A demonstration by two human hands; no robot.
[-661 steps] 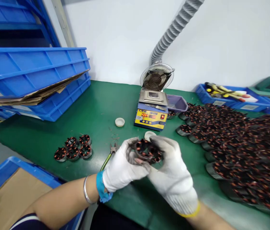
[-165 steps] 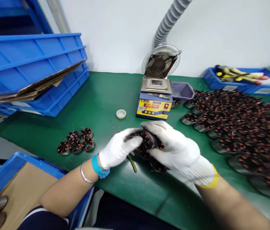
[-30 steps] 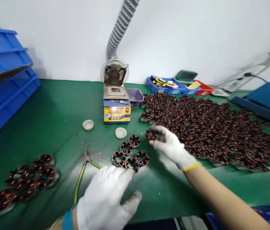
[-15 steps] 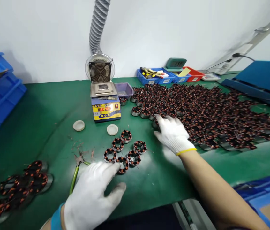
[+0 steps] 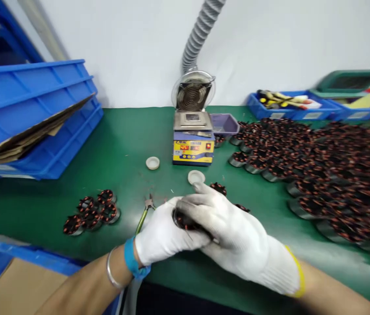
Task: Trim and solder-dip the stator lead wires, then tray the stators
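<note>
Both my gloved hands close over a cluster of wound stators at the front of the green mat.

My left hand (image 5: 163, 236) cups the near side of the stators (image 5: 185, 221) and my right hand (image 5: 234, 232) lies over the top, fingers curled down around them, so both are pressed onto the same bunch; most of it is hidden under the gloves. One stator (image 5: 218, 188) lies just beyond my right fingertips and the cutters (image 5: 145, 212) lie just left of my left hand. To do this well I judge I should squeeze evenly from both sides, keep the rings flat and stacked, avoid snagging the copper leads, and steer clear of the cutters and the white cap (image 5: 196, 176).
</note>
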